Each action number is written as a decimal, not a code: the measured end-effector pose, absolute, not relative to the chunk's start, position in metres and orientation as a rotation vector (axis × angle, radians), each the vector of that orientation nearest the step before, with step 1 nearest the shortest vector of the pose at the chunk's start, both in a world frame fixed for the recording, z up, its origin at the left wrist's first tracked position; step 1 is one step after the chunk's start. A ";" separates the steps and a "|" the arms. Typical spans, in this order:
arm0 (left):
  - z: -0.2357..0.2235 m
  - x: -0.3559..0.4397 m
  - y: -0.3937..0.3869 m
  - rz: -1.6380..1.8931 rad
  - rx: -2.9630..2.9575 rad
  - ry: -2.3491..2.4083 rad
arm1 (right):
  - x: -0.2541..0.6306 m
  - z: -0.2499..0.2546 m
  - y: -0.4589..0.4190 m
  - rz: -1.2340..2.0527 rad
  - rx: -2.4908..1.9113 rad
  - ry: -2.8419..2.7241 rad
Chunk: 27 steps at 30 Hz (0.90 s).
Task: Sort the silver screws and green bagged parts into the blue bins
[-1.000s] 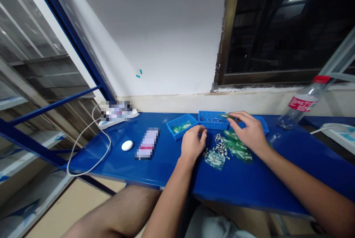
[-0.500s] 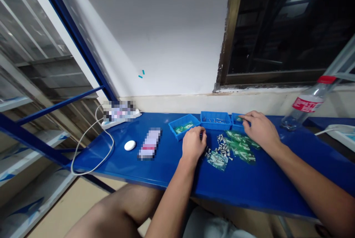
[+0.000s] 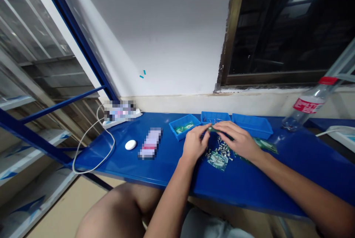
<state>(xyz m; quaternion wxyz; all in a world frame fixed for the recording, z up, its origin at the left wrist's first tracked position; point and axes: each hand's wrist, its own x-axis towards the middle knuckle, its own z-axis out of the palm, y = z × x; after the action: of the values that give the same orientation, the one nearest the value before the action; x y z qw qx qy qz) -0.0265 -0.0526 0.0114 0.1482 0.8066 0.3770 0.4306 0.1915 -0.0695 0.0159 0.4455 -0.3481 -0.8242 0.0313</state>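
Observation:
Over the table's middle, my left hand (image 3: 194,142) and my right hand (image 3: 241,138) meet at the fingertips. Pinched between them is a small green plastic bag (image 3: 211,129); its contents are hidden. The left fingers are curled, and whatever lies inside their curl does not show. Below the hands is a pile of loose metal screws (image 3: 223,147). A clear bag of small pale parts (image 3: 217,160) lies in front of the pile. More green plastic bags (image 3: 266,145) show past my right wrist, partly covered by it.
Behind the hands stand a left blue bin (image 3: 175,124) with green bags, a middle blue bin (image 3: 215,114) with thin metal parts, and a right blue bin (image 3: 253,125). Leftward are a white oval object (image 3: 130,145), a blurred-out phone-shaped item (image 3: 151,143) and a cable (image 3: 80,149). A bottle (image 3: 307,103) stands right.
My right hand went from above the middle bin to the right bin, then came back left to my left hand, with a green bag now at its fingertips. The left hand barely moved.

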 end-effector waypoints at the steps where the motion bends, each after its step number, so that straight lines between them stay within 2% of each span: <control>1: 0.012 -0.030 -0.051 1.271 2.333 1.189 | 0.190 0.016 -0.071 0.086 -0.881 -2.023; 5: 0.014 -0.048 -0.043 1.321 2.420 1.684 | 0.192 0.017 -0.070 0.097 -0.945 -2.002; 10: 0.005 -0.055 -0.039 1.320 2.369 1.965 | 0.196 0.010 -0.061 0.150 -0.945 -2.135; 18: 0.002 -0.052 -0.040 1.345 2.350 2.003 | 0.188 0.008 -0.063 0.301 -0.906 -2.427; 27: 0.018 -0.053 -0.046 1.477 2.381 1.743 | 0.142 0.016 -0.100 0.318 -0.591 -2.712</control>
<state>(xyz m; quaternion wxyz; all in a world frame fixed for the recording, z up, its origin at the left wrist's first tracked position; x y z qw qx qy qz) -0.0530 -0.0457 0.0179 -0.0791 0.7194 0.5265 0.4462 0.1423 -0.1004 0.0157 0.1731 -0.2084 -0.9560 0.1122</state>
